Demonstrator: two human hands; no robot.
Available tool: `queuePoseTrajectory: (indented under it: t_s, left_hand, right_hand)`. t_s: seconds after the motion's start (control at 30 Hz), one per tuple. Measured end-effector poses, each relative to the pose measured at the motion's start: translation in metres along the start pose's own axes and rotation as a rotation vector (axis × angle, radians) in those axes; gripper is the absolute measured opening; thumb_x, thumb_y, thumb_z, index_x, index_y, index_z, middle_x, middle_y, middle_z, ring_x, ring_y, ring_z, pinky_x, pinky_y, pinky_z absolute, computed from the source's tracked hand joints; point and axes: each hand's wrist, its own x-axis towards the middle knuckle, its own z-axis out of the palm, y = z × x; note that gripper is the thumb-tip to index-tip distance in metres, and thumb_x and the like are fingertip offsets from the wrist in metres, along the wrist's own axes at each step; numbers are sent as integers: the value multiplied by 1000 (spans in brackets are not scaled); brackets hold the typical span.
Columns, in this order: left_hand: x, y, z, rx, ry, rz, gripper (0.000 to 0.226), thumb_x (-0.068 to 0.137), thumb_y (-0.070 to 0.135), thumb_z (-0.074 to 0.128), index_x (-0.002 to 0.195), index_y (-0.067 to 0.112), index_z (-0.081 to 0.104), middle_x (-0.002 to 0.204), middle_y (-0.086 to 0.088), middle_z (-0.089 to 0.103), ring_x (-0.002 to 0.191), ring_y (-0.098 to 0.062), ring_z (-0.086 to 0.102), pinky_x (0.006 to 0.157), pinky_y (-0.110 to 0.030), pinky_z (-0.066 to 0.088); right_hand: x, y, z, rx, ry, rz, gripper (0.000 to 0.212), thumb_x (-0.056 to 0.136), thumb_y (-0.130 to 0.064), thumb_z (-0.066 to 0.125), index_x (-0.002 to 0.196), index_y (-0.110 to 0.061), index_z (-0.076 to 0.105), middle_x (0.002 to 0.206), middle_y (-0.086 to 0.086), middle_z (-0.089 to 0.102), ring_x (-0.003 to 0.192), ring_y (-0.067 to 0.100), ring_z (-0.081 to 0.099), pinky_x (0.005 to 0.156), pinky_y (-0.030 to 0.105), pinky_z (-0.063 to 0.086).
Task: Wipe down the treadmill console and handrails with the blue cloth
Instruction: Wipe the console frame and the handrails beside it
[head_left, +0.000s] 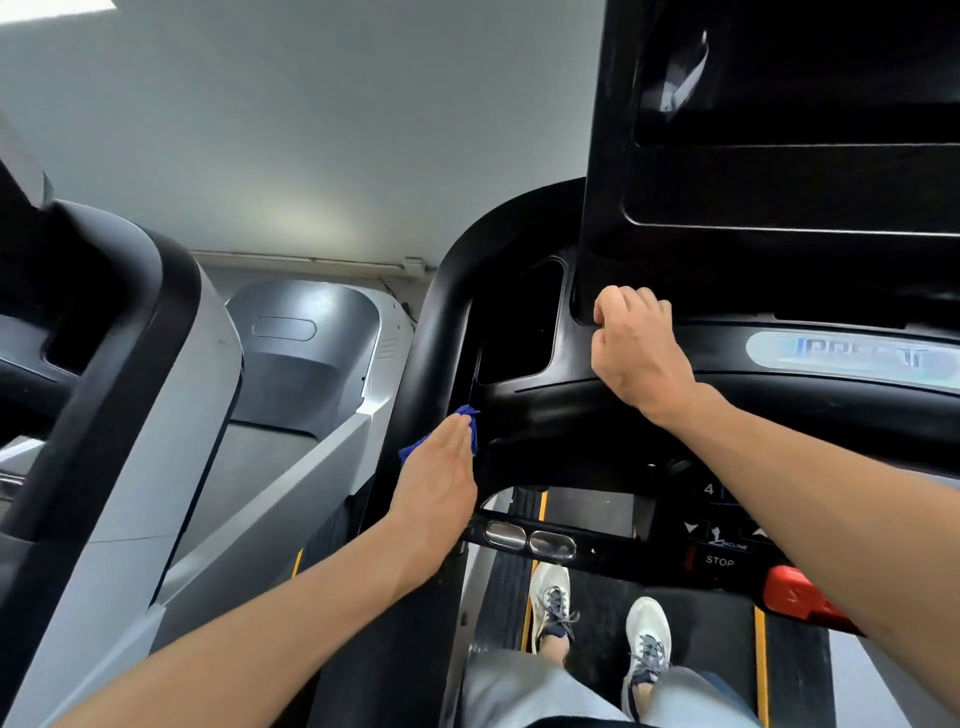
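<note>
Pressing the blue cloth (470, 427) flat-fingered against the black handrail (441, 332) at frame centre, the left hand (436, 488) works while the right hand (636, 345) curls its fingers on the console (779, 358) edge.

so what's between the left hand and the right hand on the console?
Head view: only black console surface and its dark recessed pocket separate left hand from right hand.

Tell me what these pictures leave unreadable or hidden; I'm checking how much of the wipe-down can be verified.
- Blue cloth: head view, mostly covered by the left hand; its size and folds are hidden.
- Console screen: cut off by the top and right edges.
- Logo plate: lettering too blurred to read.
- Right hand: its fingertips curl out of sight at the console edge.
- Red stop button: partly behind the right forearm.
</note>
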Motion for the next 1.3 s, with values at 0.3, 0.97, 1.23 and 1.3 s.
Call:
queuePoseTrajectory:
  t_s: [0.3,0.97,1.23,1.3]
  left_hand:
    - [44,-41,-57,-1554,411,-382,81,85,-14,40,159,2,9,169,-9,5,156,-21,-5,126,-31,-3]
    - [115,21,-163,-1387,499,-167,91,81,46,13,160,6,-6,168,-12,-13,154,-21,-19,124,-39,-15]
    - [119,-29,-93,-890,557,176,75,105,51,24,160,12,-8,168,-3,-13,154,-14,-15,127,-35,-3]
    - [126,-35,-90,-668,632,184,80,100,63,12,159,13,-10,168,-8,-10,155,-18,-12,127,-38,0]
  right_hand:
    - [3,-5,-25,323,-84,212,17,89,0,45,97,-15,51,90,1,54,89,25,47,80,39,42]
    - [-48,77,-104,221,106,477,15,87,0,48,93,-14,51,85,-12,47,93,26,49,78,36,42]
    - [-59,101,-125,130,122,488,26,81,9,43,92,-14,50,88,0,50,92,24,44,79,34,38]
    - [-62,110,-129,92,88,461,23,81,7,45,93,-12,51,93,4,51,93,25,43,80,34,38]
